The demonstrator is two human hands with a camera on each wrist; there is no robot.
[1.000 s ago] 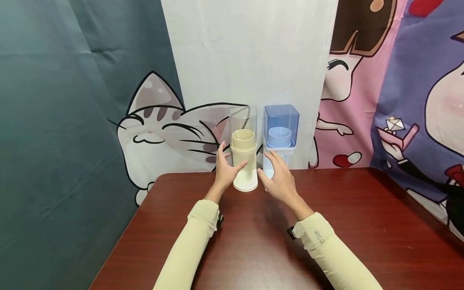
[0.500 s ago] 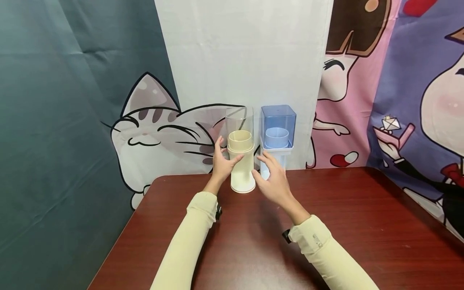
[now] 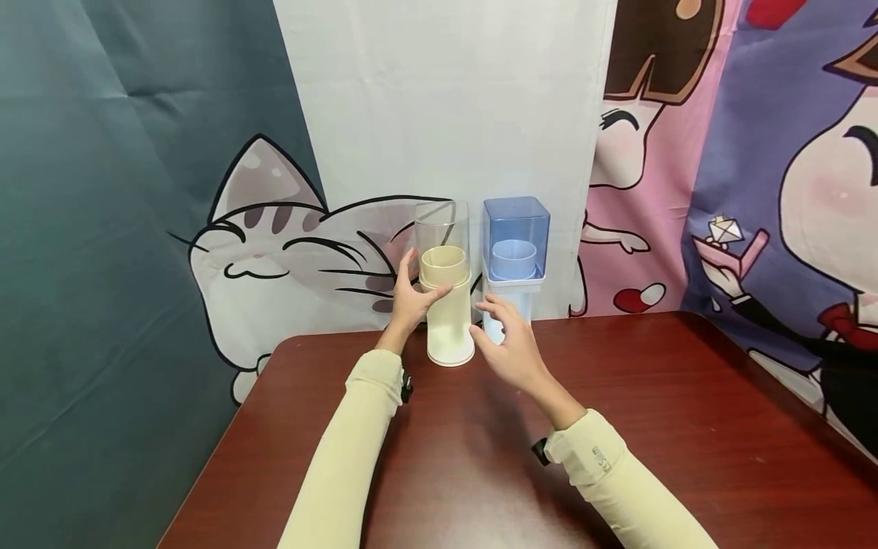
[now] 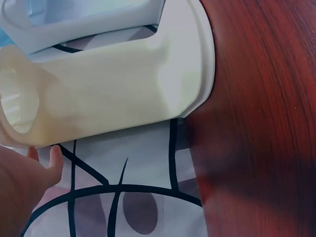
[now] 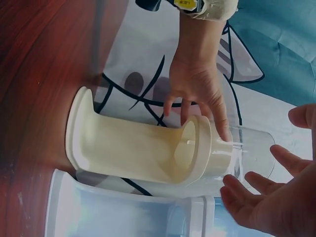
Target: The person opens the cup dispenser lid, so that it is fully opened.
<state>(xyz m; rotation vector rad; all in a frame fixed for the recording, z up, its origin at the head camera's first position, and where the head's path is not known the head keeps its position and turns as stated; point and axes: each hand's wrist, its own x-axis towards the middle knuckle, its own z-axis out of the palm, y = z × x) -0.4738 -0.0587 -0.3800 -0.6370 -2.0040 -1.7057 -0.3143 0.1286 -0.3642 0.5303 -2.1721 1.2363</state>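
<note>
A cream dispenser-like stand (image 3: pixel 449 328) with a clear cylinder (image 3: pixel 441 219) on top stands upright near the table's back edge. My left hand (image 3: pixel 411 303) is at its left side, fingers spread. In the right wrist view, the left thumb lies along the cream collar (image 5: pixel 219 155); whether it touches cannot be told. To the right, my right hand (image 3: pixel 511 347) has loosely bent, parted fingers and holds nothing. Behind that hand is a similar pale blue stand (image 3: pixel 511 297) with a square translucent blue cover (image 3: pixel 517 217), its lower part partly hidden by the hand.
The reddish-brown table (image 3: pixel 453 457) reaches back to a printed cloth (image 3: pixel 459 99) hanging just behind both stands. The two stands are close together, with a narrow gap between them. Dark straps show at both cuffs.
The head view has turned slightly right. My left hand has risen to the cream collar's height, and my right fingertips are a little closer to the cream stand. Both stands remain in place.
</note>
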